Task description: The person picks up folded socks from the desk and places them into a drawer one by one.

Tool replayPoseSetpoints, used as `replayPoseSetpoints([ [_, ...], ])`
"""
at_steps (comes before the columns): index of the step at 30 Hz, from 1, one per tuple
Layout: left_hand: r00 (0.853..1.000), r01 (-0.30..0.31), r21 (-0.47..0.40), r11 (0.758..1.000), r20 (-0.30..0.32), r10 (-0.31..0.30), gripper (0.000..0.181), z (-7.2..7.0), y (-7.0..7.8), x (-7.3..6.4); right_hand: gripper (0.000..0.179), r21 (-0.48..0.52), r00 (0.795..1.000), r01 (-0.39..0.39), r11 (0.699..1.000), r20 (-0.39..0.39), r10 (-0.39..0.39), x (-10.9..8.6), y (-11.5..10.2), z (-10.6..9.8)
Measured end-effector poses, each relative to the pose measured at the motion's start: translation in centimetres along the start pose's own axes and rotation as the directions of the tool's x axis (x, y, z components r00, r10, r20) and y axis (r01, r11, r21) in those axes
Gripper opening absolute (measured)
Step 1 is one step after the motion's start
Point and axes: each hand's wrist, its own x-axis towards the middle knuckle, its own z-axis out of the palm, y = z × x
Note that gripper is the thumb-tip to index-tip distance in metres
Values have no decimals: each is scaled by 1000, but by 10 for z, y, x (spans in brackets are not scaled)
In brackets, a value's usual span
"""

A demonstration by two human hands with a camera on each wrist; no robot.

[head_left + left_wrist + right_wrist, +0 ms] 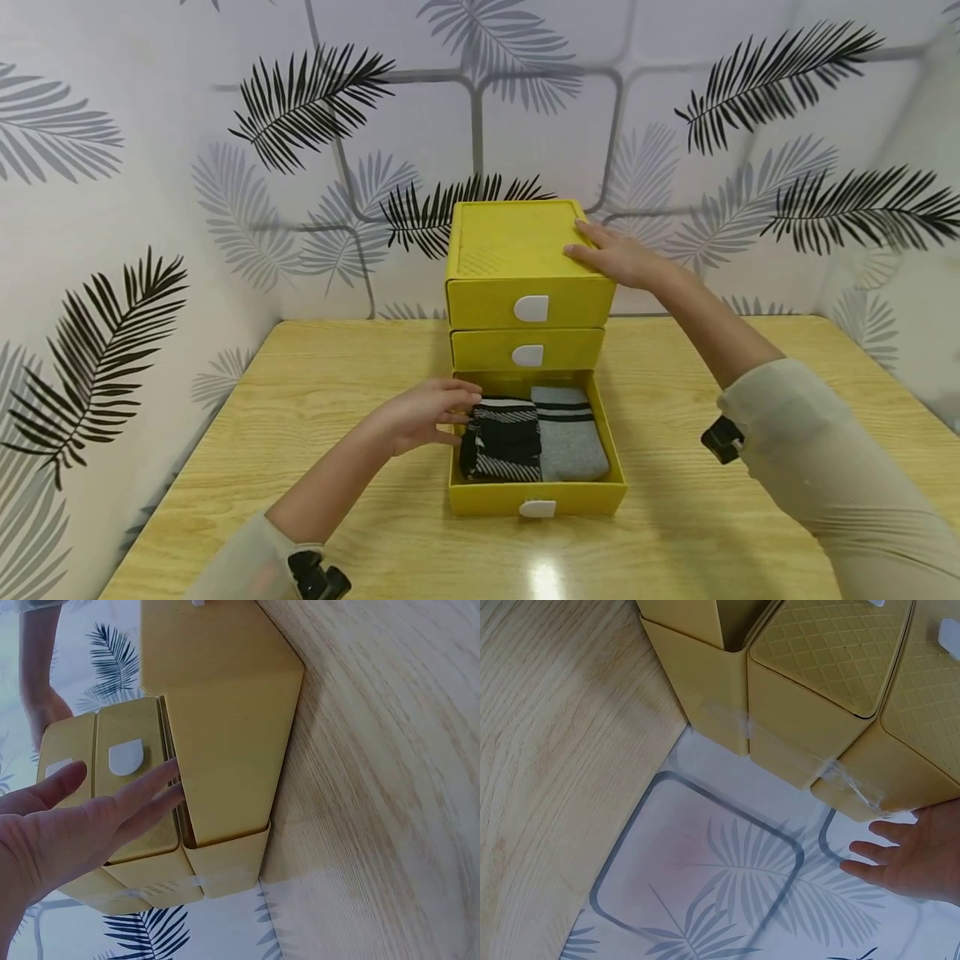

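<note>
A yellow three-tier drawer unit point(517, 242) stands against the back wall, its bottom drawer point(487, 500) pulled out. In that drawer lie a folded black-and-white patterned cloth point(508, 442) and, beside it, a folded grey knit cloth with black stripes point(572, 450). My left hand point(420, 417) is at the drawer's left rim, fingers extended over it close to the patterned cloth. In the left wrist view, the fingertips of my left hand point(82, 825) reach past the drawer's edge. My right hand point(622, 257) rests with spread fingers on the unit's top right edge.
White tab handles point(531, 308) mark the drawer fronts; the upper two drawers are closed. Clear tape point(802, 757) runs across the unit's side. The wooden table point(337, 375) meets a leaf-patterned wall covering point(405, 125) at the back.
</note>
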Motion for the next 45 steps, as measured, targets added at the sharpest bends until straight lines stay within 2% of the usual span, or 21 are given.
replayPoseSetpoints([
  [5,997,-52,-48,997,53,55,42,1,0,-10,68,2,1000,2,1000,-2,-2,0,1,1],
  [7,992,-63,-99,993,105,73,42,6,0,-16,69,2,1000,1,1000,-4,-1,0,1,1],
  [9,979,-48,-172,984,186,80,42,14,-1,-21,69,1,1000,-3,1000,-4,3,0,1,1],
  [11,959,-4,-247,969,274,73,42,26,-4,-26,69,0,1000,-4,1000,0,4,0,1,0],
  [15,909,132,-357,925,415,30,42,54,-15,-33,69,3,1000,-4,1000,1,4,-1,0,0],
  [19,863,269,-382,884,504,-44,44,77,-32,-34,69,1,1000,-5,1000,-1,5,0,0,0],
  [21,848,341,-403,849,522,-93,47,85,-41,-31,69,-4,1000,-5,1000,-1,5,0,0,0],
  [23,850,403,-452,796,507,-142,49,91,-49,-29,69,-6,1000,-3,1000,-2,3,0,1,0],
  [26,870,453,-562,692,449,-205,51,97,-58,-25,69,-8,1000,1,1000,-2,-1,0,1,0],
  [30,889,457,-687,566,373,-265,36,103,-64,-22,69,-3,1000,1,1000,1,-1,1,1,1],
  [31,893,450,-713,538,361,-269,33,104,-64,-22,69,-2,1000,2,1000,0,-2,1,1,1],
  [32,900,435,-733,522,344,-267,29,105,-65,-21,69,-1,1000,1,1000,-2,-1,1,1,1],
  [34,912,409,-762,502,318,-259,27,106,-66,-20,69,0,1000,1,1000,-3,-1,1,1,1],
  [37,925,379,-771,512,298,-237,27,105,-67,-18,69,-5,1000,-1,1000,-3,0,1,1,1],
  [38,926,377,-767,520,294,-237,26,104,-67,-17,69,-8,1000,-2,1000,-2,2,1,1,1],
  [45,918,394,-765,509,304,-254,22,100,-64,-13,69,-1,1000,-15,1000,2,15,2,1,2],
])
